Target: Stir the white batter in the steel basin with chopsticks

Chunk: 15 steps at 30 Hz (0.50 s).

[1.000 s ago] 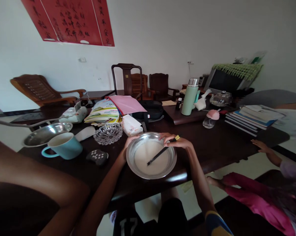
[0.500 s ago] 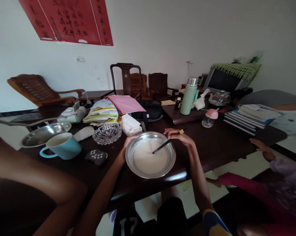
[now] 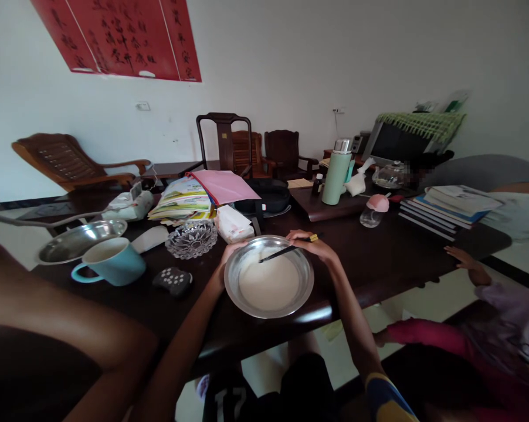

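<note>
A round steel bowl (image 3: 306, 280) with white batter stands near the front edge of the dark table (image 3: 392, 258). My left hand (image 3: 230, 253) grips the bowl's far left rim. My right hand (image 3: 311, 244) is closed on black chopsticks (image 3: 278, 253) with a gold end. Their tips dip into the batter at the bowl's far side.
Left of the bowl are a glass ashtray (image 3: 191, 238), a blue mug (image 3: 110, 261), a steel pan (image 3: 77, 239) and a small dark spotted object (image 3: 173, 279). Behind lie a tissue pack (image 3: 231, 224), books (image 3: 183, 199), a green thermos (image 3: 337, 172). Another person's hand (image 3: 463, 260) rests on the table's right edge.
The chopstick tips have swept from the near middle of the batter to the far left side. My right hand shifted slightly left. The person at right has drawn back.
</note>
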{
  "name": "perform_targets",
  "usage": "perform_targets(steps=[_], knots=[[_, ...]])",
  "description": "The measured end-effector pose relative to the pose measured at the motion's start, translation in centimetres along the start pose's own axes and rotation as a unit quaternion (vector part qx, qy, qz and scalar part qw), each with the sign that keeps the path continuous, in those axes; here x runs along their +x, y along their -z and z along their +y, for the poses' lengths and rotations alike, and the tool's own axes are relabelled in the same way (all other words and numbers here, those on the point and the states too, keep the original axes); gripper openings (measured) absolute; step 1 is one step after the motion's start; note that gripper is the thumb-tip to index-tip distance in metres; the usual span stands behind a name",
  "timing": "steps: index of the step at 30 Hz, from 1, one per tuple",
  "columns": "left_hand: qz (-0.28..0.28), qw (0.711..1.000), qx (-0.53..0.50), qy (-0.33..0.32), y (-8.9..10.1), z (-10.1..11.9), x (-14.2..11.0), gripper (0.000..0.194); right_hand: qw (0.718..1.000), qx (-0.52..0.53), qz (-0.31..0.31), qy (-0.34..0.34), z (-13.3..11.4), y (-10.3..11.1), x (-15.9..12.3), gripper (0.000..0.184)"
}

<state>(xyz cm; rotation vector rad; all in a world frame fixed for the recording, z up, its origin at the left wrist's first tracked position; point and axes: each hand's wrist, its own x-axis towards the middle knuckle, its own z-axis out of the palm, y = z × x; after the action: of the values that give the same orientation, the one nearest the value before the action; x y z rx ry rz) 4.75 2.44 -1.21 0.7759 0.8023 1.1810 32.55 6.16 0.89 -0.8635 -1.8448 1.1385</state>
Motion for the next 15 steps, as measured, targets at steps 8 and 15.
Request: perform_targets(steps=[8, 15], knots=[[0.014, 1.0, 0.019, 0.015, -0.2, 0.2, 0.3, 0.01, 0.995, 0.085, 0.034, -0.034, -0.1, 1.7, -0.5, 0.016], [0.037, 0.999, 0.03, 0.021, -0.3, 0.4, -0.1, 0.009, 0.991, 0.05, -0.117, 0.028, -0.6, 0.5, -0.7, 0.022]])
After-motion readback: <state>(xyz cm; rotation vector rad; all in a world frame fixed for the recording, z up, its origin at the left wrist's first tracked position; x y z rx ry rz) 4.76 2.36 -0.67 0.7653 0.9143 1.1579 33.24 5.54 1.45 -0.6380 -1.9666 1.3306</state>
